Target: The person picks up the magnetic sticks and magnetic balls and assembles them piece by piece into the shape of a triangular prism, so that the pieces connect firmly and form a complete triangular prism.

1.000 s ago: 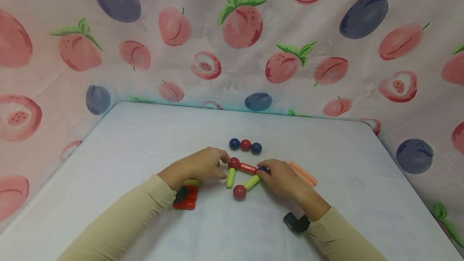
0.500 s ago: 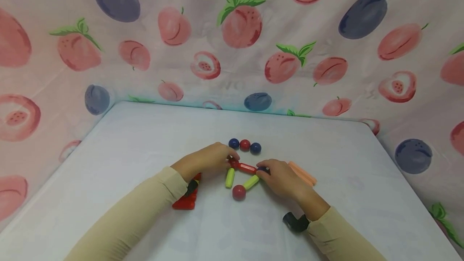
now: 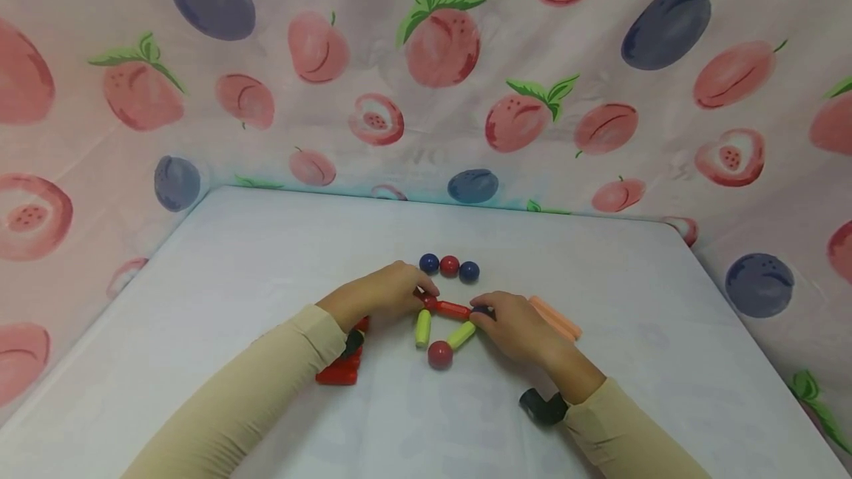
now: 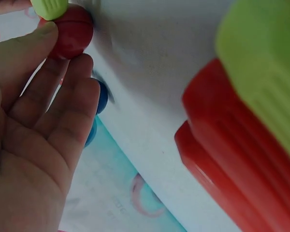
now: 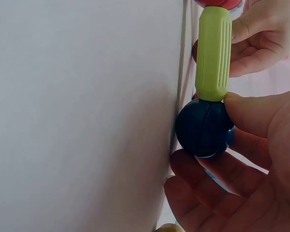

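My left hand pinches a red ball between thumb and fingers, at the left end of a red rod. At the rod's other end, my right hand grips a dark blue ball with thumb and fingertips. A lime-green rod runs from the blue ball to a second red ball on the near side. Another lime rod reaches from the held red ball toward the near side, its lower end apart from the near ball. Together they outline a rough triangle on the table.
Beyond the hands, a row holds two blue balls and a red ball. Orange rods lie right of the right hand. Red rods, with a lime one, lie under the left wrist. Fruit-print cloth backs the white table.
My left hand has moved right and away from me, from beside the red ball to a pinch on it. The right hand has stayed at the blue ball.
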Motion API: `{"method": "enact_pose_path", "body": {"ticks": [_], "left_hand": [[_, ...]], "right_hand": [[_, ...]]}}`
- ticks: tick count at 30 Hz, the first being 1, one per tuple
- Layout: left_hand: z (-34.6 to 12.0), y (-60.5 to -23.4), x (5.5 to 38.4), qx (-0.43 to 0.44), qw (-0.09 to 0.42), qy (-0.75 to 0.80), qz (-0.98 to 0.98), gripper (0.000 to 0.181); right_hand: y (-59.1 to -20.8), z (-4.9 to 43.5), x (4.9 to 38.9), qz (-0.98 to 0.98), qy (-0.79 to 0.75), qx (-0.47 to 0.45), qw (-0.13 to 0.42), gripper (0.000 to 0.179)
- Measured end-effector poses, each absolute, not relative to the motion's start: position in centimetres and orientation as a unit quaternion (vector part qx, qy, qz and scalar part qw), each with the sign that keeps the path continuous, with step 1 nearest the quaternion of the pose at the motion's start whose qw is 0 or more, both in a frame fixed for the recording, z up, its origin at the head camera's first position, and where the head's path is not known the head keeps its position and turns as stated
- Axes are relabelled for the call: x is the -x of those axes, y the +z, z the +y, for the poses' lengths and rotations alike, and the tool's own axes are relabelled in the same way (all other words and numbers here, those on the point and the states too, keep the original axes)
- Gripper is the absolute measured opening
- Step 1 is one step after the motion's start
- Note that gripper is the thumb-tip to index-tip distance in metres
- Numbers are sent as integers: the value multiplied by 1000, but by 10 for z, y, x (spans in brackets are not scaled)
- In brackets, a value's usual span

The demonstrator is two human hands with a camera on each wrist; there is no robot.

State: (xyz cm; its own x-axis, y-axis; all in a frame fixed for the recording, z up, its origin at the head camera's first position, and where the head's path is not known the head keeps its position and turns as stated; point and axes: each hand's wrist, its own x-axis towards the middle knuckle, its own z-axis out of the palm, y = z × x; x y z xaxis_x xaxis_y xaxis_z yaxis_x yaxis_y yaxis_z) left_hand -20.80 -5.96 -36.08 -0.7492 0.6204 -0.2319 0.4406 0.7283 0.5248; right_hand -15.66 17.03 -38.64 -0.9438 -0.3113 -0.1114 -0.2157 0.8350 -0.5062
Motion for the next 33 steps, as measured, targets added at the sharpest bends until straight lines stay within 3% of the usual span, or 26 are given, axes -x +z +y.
{"method": "enact_pose_path", "body": {"ticks": [33], "left_hand": [[-59, -366, 206, -279, 178, 225, 917, 26]], "right_hand": [[-385, 171, 162, 951, -245, 151, 116, 33]]}}
